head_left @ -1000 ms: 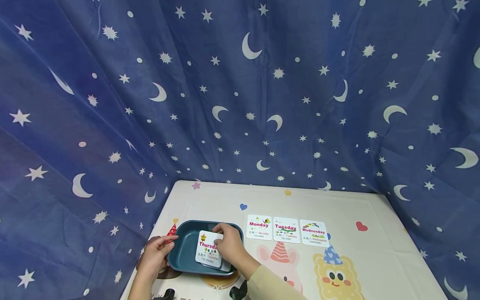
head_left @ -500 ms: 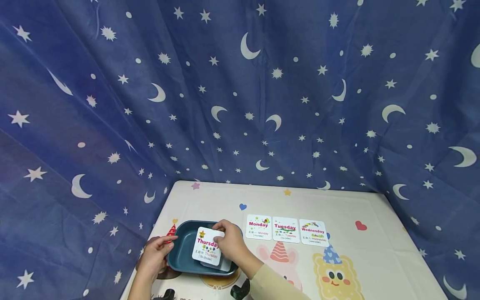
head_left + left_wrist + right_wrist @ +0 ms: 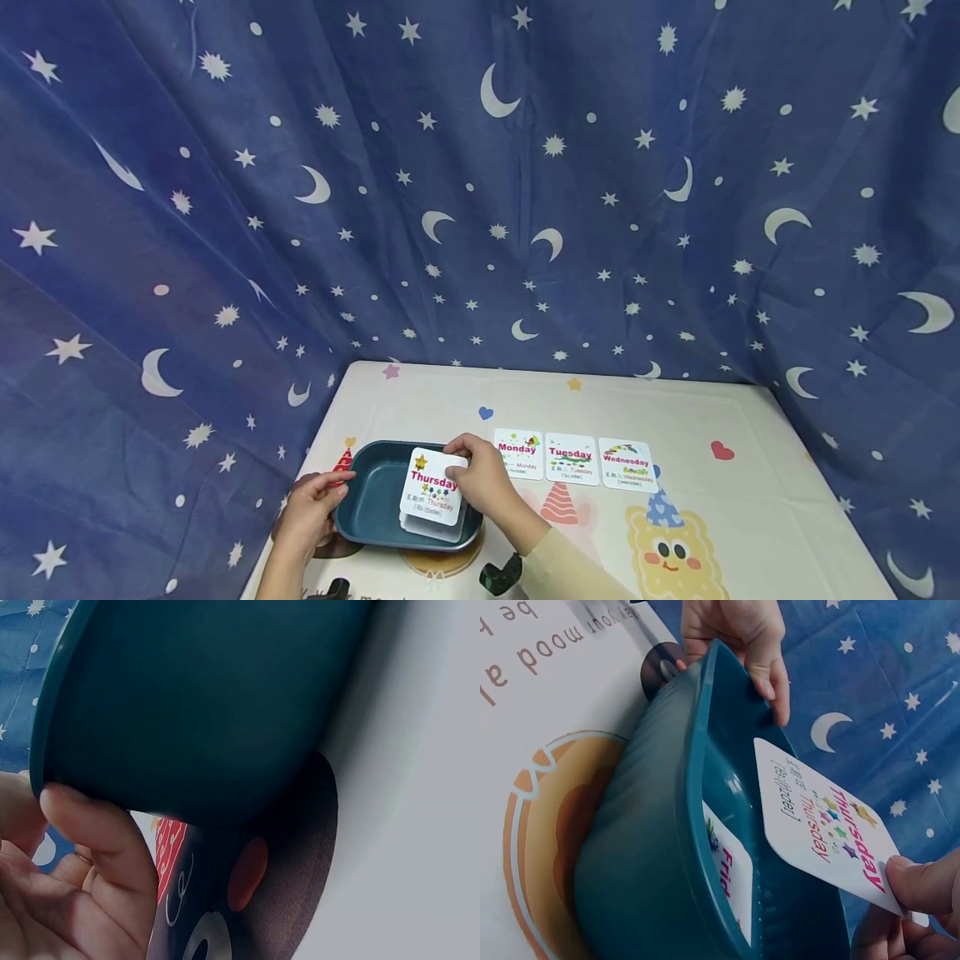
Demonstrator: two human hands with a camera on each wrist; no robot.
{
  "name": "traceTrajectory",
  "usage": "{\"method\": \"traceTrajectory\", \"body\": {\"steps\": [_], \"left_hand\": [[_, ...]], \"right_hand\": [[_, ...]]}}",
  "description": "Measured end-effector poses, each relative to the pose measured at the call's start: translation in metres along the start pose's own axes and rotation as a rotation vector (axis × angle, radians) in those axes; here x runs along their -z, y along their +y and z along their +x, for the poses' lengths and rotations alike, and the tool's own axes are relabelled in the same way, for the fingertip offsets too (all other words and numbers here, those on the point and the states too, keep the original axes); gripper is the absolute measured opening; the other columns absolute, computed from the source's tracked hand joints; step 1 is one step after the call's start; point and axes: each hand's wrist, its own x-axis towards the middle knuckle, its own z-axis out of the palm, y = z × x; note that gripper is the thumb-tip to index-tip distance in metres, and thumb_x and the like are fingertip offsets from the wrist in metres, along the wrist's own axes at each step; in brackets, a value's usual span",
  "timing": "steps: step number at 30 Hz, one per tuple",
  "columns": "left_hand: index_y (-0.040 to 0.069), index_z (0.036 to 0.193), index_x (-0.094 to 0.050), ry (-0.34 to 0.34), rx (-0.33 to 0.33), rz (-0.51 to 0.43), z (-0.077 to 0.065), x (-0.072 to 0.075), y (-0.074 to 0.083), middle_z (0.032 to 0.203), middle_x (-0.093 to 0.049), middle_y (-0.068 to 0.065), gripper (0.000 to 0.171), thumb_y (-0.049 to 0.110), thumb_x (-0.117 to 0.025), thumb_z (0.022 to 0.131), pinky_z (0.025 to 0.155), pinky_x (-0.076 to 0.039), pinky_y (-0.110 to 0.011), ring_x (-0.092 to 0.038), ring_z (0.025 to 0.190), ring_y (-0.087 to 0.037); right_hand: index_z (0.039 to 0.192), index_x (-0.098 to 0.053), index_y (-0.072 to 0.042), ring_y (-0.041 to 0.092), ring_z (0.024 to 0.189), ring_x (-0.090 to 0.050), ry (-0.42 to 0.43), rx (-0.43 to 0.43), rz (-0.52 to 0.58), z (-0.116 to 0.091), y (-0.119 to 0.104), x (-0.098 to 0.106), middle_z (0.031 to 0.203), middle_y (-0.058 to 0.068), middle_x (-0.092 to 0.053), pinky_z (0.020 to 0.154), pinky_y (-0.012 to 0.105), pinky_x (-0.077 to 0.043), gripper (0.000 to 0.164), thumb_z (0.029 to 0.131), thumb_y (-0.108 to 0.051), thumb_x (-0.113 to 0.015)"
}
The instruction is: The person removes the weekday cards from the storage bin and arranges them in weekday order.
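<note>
Between thumb and fingers, my right hand (image 3: 480, 475) pinches the Thursday card (image 3: 433, 486) by its edge, above the right part of a dark teal tray (image 3: 367, 500). In the right wrist view the card is tilted and apart from the tray's rim. Beneath it, inside the tray, lies a card showing "Frid" (image 3: 733, 877), partly hidden by the rim. At the tray's left end my left hand (image 3: 306, 510) grips the rim, thumb on one side and fingers on the other, as the left wrist view shows.
Right of the tray, the Monday card (image 3: 519, 450), Tuesday card (image 3: 573, 459) and Wednesday card (image 3: 627, 465) lie in a row on the patterned white tablecloth (image 3: 720, 417). Behind the table hangs a blue curtain (image 3: 465, 183) with stars and moons.
My right hand has lifted the Thursday card and carried it a little to the right, showing more of the card below. My left hand stays at the tray's rim.
</note>
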Motion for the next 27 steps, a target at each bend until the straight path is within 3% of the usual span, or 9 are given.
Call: {"method": "traceTrajectory", "body": {"steps": [6,16,27], "left_hand": [[-0.001,0.137,-0.069,0.0,-0.008,-0.011,0.0,0.0,-0.001,0.085,-0.058,-0.003,0.032,0.004,-0.066,0.105,0.05,-0.049,-0.026,-0.05,0.059,-0.014],[-0.001,0.138,-0.068,-0.009,0.003,-0.016,0.001,0.002,-0.002,0.088,-0.059,-0.002,0.033,0.006,-0.066,0.106,0.052,-0.05,-0.028,-0.052,0.061,-0.014],[-0.001,0.139,-0.068,-0.009,0.008,-0.015,0.0,0.001,-0.001,0.088,-0.058,-0.003,0.033,0.005,-0.065,0.106,0.051,-0.05,-0.028,-0.051,0.061,-0.014]], "right_hand": [[0.105,-0.076,-0.015,0.016,0.085,-0.056,0.019,-0.002,0.021,-0.001,0.007,0.014,0.095,0.0,-0.071,0.073,0.025,-0.044,0.024,0.089,0.002,-0.08],[0.108,-0.076,-0.017,0.017,0.091,-0.059,0.027,-0.025,0.012,-0.004,0.021,0.041,0.097,-0.003,-0.069,0.077,0.025,-0.047,0.024,0.09,0.0,-0.079],[0.113,-0.075,-0.007,0.021,0.095,-0.064,0.01,-0.036,0.151,-0.011,0.05,0.073,0.108,0.009,-0.071,0.078,0.02,-0.056,0.027,0.09,0.006,-0.076]]}}
